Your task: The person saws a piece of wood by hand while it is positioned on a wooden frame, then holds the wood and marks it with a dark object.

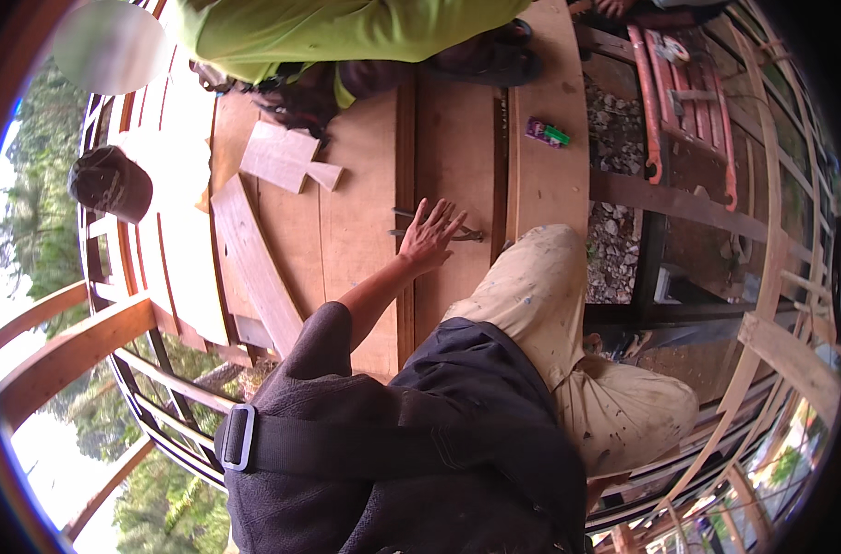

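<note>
My left hand (pixel 429 238) reaches forward from a dark sleeve, fingers spread and palm down on the wooden deck boards (pixel 365 212). It lies over a dark metal plier-like tool (pixel 468 234) whose thin handles stick out to the hand's left and whose head shows at its right. The fingers are not closed around the tool. My right hand is out of view. My knee in paint-spattered beige trousers (pixel 540 277) is just right of the hand.
A person in a lime-green shirt (pixel 328 32) crouches at the far end, dark shoes (pixel 494 60) on the boards. Wood offcuts (pixel 277 155) and a loose plank (pixel 254 268) lie left. A small green-purple box (pixel 547 132), red metal clamps (pixel 688 92), gravel (pixel 610 231) and a dark cap (pixel 111 182) are around. The deck's curved edge drops off at the left.
</note>
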`<state>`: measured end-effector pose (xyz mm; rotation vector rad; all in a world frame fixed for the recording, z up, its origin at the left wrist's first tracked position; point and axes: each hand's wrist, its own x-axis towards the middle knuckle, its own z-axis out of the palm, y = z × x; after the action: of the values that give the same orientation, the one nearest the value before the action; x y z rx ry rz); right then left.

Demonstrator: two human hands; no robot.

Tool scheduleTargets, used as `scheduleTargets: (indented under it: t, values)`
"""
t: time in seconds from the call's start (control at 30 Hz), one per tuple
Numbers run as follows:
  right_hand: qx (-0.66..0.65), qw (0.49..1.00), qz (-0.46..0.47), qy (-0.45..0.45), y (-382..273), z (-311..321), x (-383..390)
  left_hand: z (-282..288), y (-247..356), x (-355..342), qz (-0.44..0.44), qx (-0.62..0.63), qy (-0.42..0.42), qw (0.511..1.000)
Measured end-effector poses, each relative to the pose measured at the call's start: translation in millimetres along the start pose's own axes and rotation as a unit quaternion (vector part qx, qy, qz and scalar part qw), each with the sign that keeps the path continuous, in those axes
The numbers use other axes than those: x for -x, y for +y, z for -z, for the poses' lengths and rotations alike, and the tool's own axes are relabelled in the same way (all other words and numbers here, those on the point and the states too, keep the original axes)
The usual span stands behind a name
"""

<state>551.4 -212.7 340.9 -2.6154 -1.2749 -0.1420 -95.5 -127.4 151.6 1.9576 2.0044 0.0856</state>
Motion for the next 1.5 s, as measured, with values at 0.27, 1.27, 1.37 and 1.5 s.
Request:
scheduleTargets:
  t: [0.27,1.27,1.37,1.5]
  values:
    - [-0.009,0.999,-0.051,0.003,-5,-3,33,-19,-50,35,0.145,0.078,0.058,0.985]
    - [-0.034,0.941,0.085,0.324,-165,218,-74,-66,-211,-2,0.769,0.045,0.153,0.619]
    - [-0.156,0.948,0.135,0.243,-243,200,-74,-39,-239,24,0.738,0.043,0.139,0.659]
    - [-0.219,0.952,0.114,0.183,-307,153,-61,-24,-255,33,0.7,0.056,0.135,0.699]
